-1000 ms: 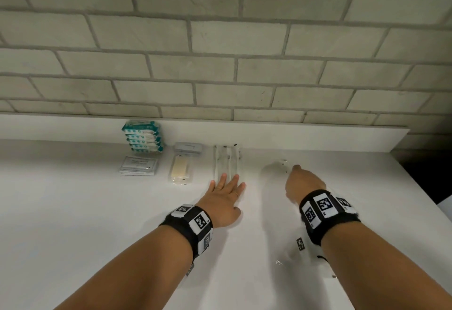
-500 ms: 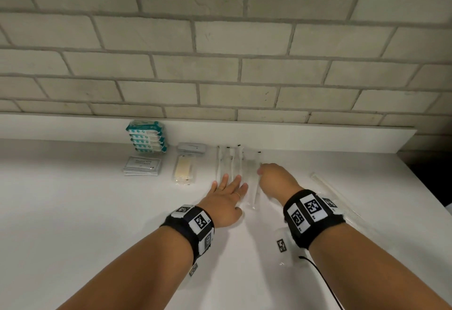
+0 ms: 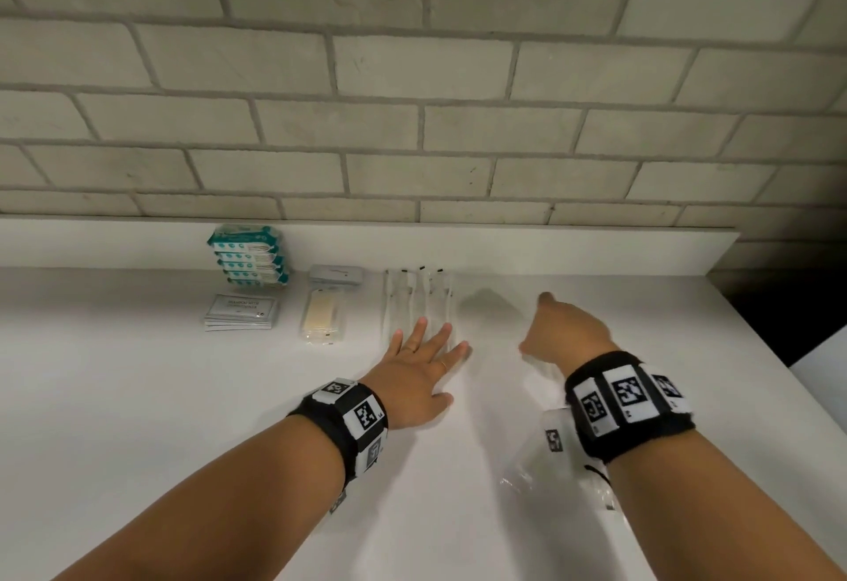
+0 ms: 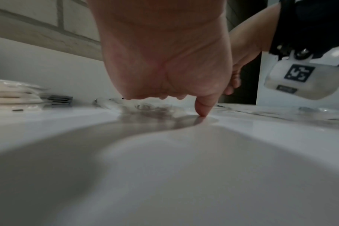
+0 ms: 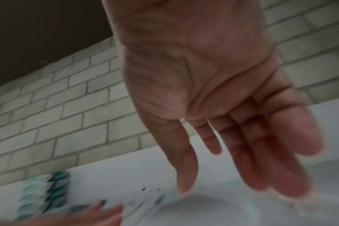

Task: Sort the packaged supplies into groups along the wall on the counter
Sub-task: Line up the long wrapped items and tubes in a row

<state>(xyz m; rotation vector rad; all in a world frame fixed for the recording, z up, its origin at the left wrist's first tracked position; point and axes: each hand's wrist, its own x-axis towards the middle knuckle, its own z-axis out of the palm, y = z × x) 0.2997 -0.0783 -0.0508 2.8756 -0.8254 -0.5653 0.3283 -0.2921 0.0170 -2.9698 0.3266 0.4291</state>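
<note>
Several clear-wrapped toothbrush packets (image 3: 417, 301) lie side by side, pointing at the wall. My left hand (image 3: 431, 344) lies flat with spread fingers on their near ends; in the left wrist view its thumb (image 4: 202, 112) touches the counter (image 3: 137, 397). My right hand (image 3: 563, 328) hovers to the right of the row, fingers loose and straight, holding nothing (image 5: 232, 152). A bit of clear wrapper (image 3: 538, 365) shows just under it. Left of the row are a beige packet (image 3: 321, 317), a grey packet (image 3: 337, 274), white sachets (image 3: 240, 312) and stacked teal packs (image 3: 247, 257).
A low white backsplash ledge (image 3: 550, 250) runs under the brick wall (image 3: 412, 122). The counter ends at a right edge (image 3: 756, 337) with a dark gap beyond. Wrist cameras hang under both black wristbands.
Half a second ago my right hand held a clear packet beside the row; it has let go and swung right, empty. The left hand stayed flat on the packets.
</note>
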